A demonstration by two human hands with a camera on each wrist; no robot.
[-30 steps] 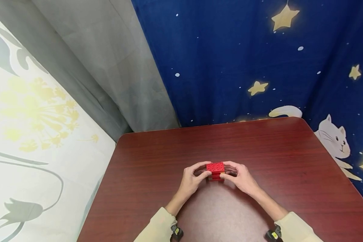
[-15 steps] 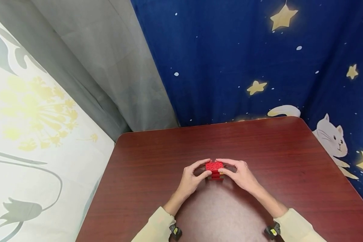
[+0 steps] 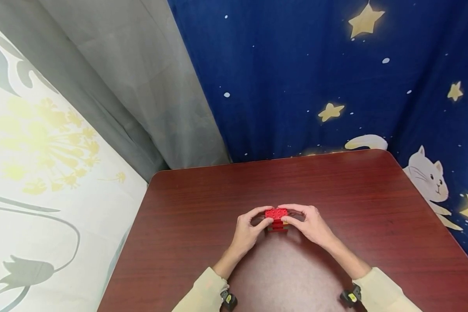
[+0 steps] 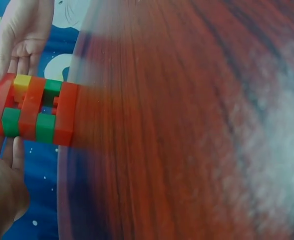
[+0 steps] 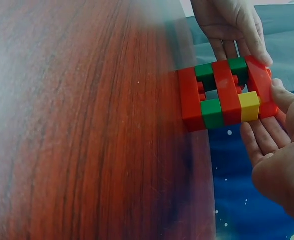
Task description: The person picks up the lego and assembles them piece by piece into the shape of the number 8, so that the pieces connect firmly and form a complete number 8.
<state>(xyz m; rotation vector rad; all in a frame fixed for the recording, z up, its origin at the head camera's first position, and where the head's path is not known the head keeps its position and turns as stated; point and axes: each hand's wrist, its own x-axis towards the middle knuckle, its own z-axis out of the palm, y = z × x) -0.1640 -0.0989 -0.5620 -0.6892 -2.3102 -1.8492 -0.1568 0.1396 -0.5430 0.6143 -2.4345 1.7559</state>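
A small tower of toy building bricks stands on the table, between both hands. Its top red brick (image 3: pixel 276 213) shows studs in the head view and sits at a slant in the wrist views. Below it are green bricks (image 4: pixel 46 128), a yellow brick (image 5: pixel 249 106), a middle red brick (image 5: pixel 226 92) and a bottom red brick (image 4: pixel 67 112), with gaps between. My left hand (image 3: pixel 246 232) pinches the top brick's left end, thumb in front and forefinger at the back. My right hand (image 3: pixel 311 225) pinches the right end likewise. Other fingers extend beside the tower.
The dark red wooden table (image 3: pixel 203 195) reaches back to grey and blue curtains (image 3: pixel 281 86). A pale patterned cloth (image 3: pixel 62 182) hangs along the left side. Each wrist carries a small black camera (image 3: pixel 229 300).
My right forefinger has moved from the brick's right side to behind its far edge, and the right thumb has shifted slightly up and left. My left hand has hardly moved.
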